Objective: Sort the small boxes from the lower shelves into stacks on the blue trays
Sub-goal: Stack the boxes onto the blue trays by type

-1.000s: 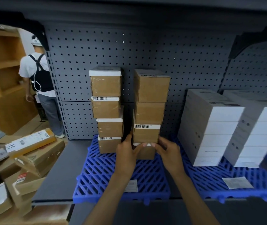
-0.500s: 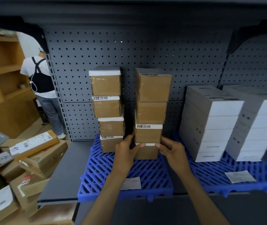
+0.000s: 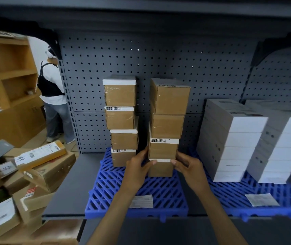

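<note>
On the blue tray (image 3: 105,197), four small brown cardboard boxes, some with white barcode labels, form the right stack (image 3: 167,126), just beside a left stack (image 3: 121,121) of four more. The left hand (image 3: 137,167) and right hand (image 3: 189,169) clasp the right stack's bottom box (image 3: 160,169) from either side, fingers curled round it and thumbs on its front upper edge.

The small boxes (image 3: 166,128) are brown cardboard under glossy clear film, with white paper labels. The blue tray (image 3: 137,191) is moulded plastic lattice, a little shiny. The pegboard (image 3: 176,64) behind looks like matt grey painted metal. At right, the white boxes (image 3: 229,138) are smooth matt card. The far left cabinet (image 3: 5,71) is wood.
</note>
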